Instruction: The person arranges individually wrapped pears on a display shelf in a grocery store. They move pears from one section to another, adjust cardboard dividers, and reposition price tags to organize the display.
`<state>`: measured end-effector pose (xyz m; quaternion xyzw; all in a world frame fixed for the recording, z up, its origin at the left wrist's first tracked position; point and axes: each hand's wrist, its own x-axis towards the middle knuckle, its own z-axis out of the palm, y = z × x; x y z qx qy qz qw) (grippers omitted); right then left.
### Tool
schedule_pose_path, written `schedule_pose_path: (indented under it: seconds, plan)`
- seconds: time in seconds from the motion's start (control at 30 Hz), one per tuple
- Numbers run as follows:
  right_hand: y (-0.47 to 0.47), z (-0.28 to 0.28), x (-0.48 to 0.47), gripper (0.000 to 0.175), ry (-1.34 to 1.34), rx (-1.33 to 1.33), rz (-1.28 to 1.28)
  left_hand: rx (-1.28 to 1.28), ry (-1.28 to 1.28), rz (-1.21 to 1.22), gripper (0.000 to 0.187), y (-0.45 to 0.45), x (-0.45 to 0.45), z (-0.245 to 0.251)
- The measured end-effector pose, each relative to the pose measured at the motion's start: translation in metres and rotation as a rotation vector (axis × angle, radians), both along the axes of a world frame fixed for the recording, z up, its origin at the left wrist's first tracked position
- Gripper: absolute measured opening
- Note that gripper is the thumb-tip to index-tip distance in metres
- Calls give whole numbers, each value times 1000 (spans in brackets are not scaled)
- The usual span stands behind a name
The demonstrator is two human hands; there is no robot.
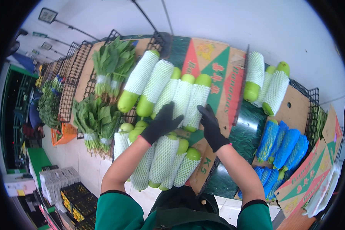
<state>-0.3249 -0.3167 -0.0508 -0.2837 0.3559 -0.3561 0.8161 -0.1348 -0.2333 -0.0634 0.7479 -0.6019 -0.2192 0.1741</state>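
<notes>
My left hand (164, 120), in a black glove, lies over the lower ends of the middle gourds in the back row, thumb and fingers apart. Beneath and beside its thumb is a pale green gourd in a white foam net sleeve (183, 95). My right hand (212, 125), also gloved in black, has its fingertips against the right side of the row's end gourd (198, 103). Neither hand is closed around a gourd. A front row of netted gourds (164, 158) lies below my hands, partly hidden by my left forearm.
Tied leafy greens (113, 66) stand left of the gourds. A printed banana carton (218, 74) lies flattened to the right, bordered by a dark upright divider (241, 89). Beyond it are more netted gourds (276, 89) and blue-netted vegetables (287, 146). An orange crate (64, 133) is at far left.
</notes>
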Motion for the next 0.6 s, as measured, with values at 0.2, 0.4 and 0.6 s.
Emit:
schedule_pose_path:
  seconds: [0.2, 0.4, 0.6]
  plan:
    - [-2, -11, 6, 54, 73, 103, -12, 116, 136, 27, 90, -12, -1, 7]
    - [-12, -25, 11, 54, 120, 55, 5, 181, 189, 179, 94, -26, -7, 0]
    - [-32, -45, 8, 59, 26, 198, -81, 182, 207, -154, 61, -30, 10, -18]
